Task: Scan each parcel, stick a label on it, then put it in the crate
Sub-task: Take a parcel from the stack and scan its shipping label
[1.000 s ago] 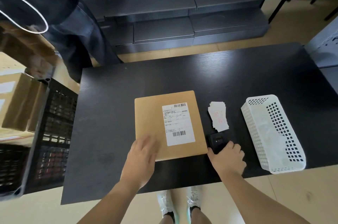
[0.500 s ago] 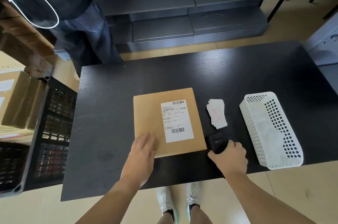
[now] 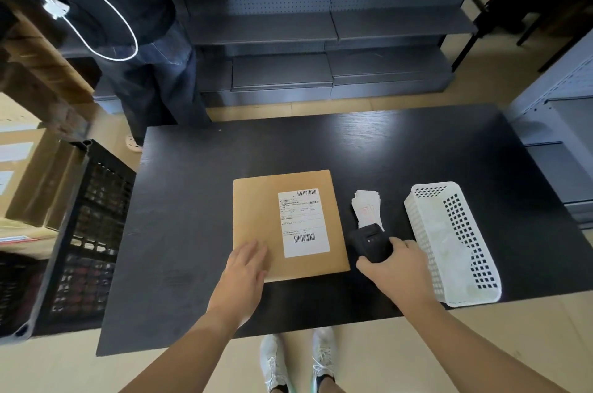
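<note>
- A black lattice crate stands at the left edge of the frame, beside the black table, with brown cartons behind it.
- A standing person in dark clothes fills the upper left, past the table's far edge.
- The parcel, a flat brown cardboard mailer, lies at the centre of the table with a white shipping label face up on its right half.
- The left hand lies flat on the parcel's lower left corner. Its fingers are straight and close together, and their tips stop just left of the shipping label.
- A small stack of white labels lies just right of the parcel.
- The black handheld scanner sits below that stack, close to the parcel's right edge.
- The right hand grips the scanner's near end, with fingers curled over it and the thumb on its left side.
- A white perforated basket lies at right, just beside the right hand.
</note>
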`<action>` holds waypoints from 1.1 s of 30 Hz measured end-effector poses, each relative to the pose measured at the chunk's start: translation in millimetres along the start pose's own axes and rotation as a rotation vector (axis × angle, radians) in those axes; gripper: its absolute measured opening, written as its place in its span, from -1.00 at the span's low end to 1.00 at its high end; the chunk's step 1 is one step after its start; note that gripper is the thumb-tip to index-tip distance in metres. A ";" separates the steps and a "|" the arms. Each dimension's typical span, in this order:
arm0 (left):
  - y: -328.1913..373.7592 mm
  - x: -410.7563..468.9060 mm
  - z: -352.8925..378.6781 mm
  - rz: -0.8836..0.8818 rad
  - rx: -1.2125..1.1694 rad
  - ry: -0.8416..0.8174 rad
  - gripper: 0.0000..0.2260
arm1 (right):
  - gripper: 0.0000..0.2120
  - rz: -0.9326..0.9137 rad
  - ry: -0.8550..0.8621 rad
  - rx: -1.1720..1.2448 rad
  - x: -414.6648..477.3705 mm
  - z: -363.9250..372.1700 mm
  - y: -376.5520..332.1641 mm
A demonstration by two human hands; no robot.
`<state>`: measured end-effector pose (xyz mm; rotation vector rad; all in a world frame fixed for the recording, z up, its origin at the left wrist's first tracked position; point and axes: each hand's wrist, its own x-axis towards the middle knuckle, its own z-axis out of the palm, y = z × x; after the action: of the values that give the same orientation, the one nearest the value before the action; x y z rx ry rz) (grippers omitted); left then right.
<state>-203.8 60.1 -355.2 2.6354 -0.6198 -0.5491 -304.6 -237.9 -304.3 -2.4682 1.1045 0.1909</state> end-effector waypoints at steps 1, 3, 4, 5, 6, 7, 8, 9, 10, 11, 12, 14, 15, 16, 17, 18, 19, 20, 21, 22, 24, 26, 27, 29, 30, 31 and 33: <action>0.6 0.3 -1.0 -0.002 0.002 -0.005 -0.56 | -0.29 -0.019 -0.009 0.000 0.7 -4.5 -4.7; 2.5 0.2 -3.7 -0.002 0.006 -0.011 -0.56 | -0.37 -0.045 -0.027 0.017 2.1 -13.0 -14.0; 3.4 -0.1 -5.0 0.000 0.007 -0.014 -0.56 | -0.41 -0.058 -0.036 0.019 2.8 -16.5 -18.4; 4.2 -0.2 -6.0 0.003 0.007 -0.014 -0.56 | -0.45 -0.075 -0.046 0.013 3.4 -20.3 -23.2; 4.7 -0.4 -6.9 0.006 0.008 -0.017 -0.55 | -0.48 -0.090 -0.059 0.002 3.4 -23.9 -28.0; 5.1 -0.4 -7.6 0.009 0.017 -0.019 -0.55 | -0.49 -0.101 -0.071 -0.011 3.4 -27.4 -32.7; 5.6 -0.4 -8.4 0.010 0.026 -0.017 -0.54 | -0.49 -0.107 -0.083 -0.025 3.4 -31.0 -37.6; 5.9 -0.1 -8.8 0.009 0.031 -0.018 -0.54 | -0.47 -0.111 -0.091 -0.043 3.9 -33.7 -41.9; 6.4 0.4 -9.7 0.005 0.027 -0.022 -0.54 | -0.45 -0.111 -0.098 -0.062 3.9 -36.8 -46.3; 6.6 1.1 -10.4 0.000 0.022 -0.029 -0.54 | -0.42 -0.109 -0.105 -0.080 3.8 -40.0 -50.5; 6.7 1.5 -11.1 -0.002 0.020 -0.037 -0.54 | -0.41 -0.107 -0.112 -0.095 3.3 -43.0 -54.2; 6.6 2.9 -12.4 0.000 0.025 -0.049 -0.55 | -0.40 -0.105 -0.123 -0.125 2.1 -48.7 -60.3; 6.6 3.7 -12.7 0.003 0.034 -0.053 -0.55 | -0.40 -0.105 -0.126 -0.137 1.6 -50.7 -62.7; 6.9 4.4 -13.1 0.004 0.042 -0.056 -0.56 | -0.40 -0.107 -0.125 -0.144 1.0 -52.6 -64.9; 7.1 4.9 -12.7 0.004 0.050 -0.059 -0.56 | -0.39 -0.108 -0.123 -0.147 0.9 -53.9 -66.4; 7.3 5.3 -12.1 0.001 0.058 -0.060 -0.57 | -0.37 -0.109 -0.119 -0.149 0.7 -55.3 -67.8; 7.2 5.7 -11.3 -0.001 0.062 -0.061 -0.56 | -0.35 -0.109 -0.116 -0.151 0.8 -56.0 -68.8; 6.9 5.9 -10.5 -0.002 0.064 -0.060 -0.56 | -0.34 -0.108 -0.114 -0.150 0.9 -56.5 -69.7; 6.5 6.0 -9.7 -0.001 0.065 -0.055 -0.56 | -0.32 -0.107 -0.111 -0.145 1.0 -56.9 -70.4; 6.2 6.1 -9.1 -0.003 0.063 -0.051 -0.56 | -0.30 -0.105 -0.111 -0.141 1.3 -57.3 -71.0; 5.9 6.3 -7.9 -0.012 0.043 -0.051 -0.56 | -0.28 -0.103 -0.118 -0.147 1.8 -58.1 -71.8; 6.1 6.7 -6.8 -0.014 0.045 -0.049 -0.56 | -0.30 -0.105 -0.132 -0.151 2.5 -59.0 -72.6; 6.0 6.9 -6.6 -0.010 0.055 -0.047 -0.56 | -0.31 -0.105 -0.137 -0.145 2.9 -59.6 -73.0; 6.2 7.4 -6.9 -0.004 0.062 -0.041 -0.56 | -0.33 -0.103 -0.140 -0.138 3.9 -60.4 -73.6; 6.5 7.6 -6.9 -0.004 0.062 -0.041 -0.56 | -0.33 -0.101 -0.143 -0.140 4.0 -61.0 -74.2; 6.5 7.6 -6.6 -0.008 0.062 -0.040 -0.56 | -0.33 -0.101 -0.145 -0.142 4.1 -61.3 -74.7; 5.3 8.2 -4.7 -0.017 0.059 -0.043 -0.56 | -0.33 -0.099 -0.145 -0.134 4.4 -61.2 -75.3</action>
<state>-196.7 53.0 -351.2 2.6927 -0.6366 -0.6034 -249.0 -222.9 -226.1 -2.5733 0.9340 0.4186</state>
